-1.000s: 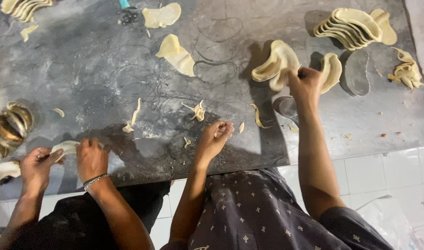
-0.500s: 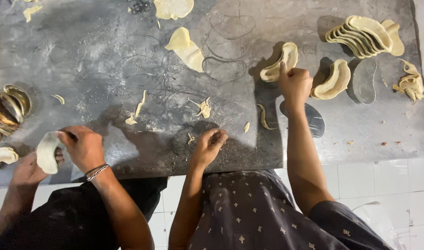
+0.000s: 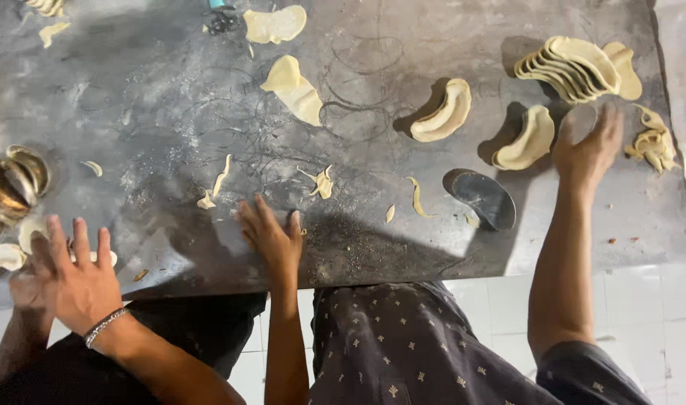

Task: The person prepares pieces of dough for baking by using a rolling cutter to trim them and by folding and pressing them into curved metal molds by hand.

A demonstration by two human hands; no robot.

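Head view: left hand (image 3: 272, 236) spread flat on table (image 3: 133, 112); right hand (image 3: 587, 146) spread over dough disc (image 3: 581, 122).

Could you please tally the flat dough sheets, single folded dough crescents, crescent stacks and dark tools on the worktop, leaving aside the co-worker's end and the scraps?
Flat dough sheets: 2
Single folded dough crescents: 2
Crescent stacks: 1
Dark half-round tools: 1
Total: 6
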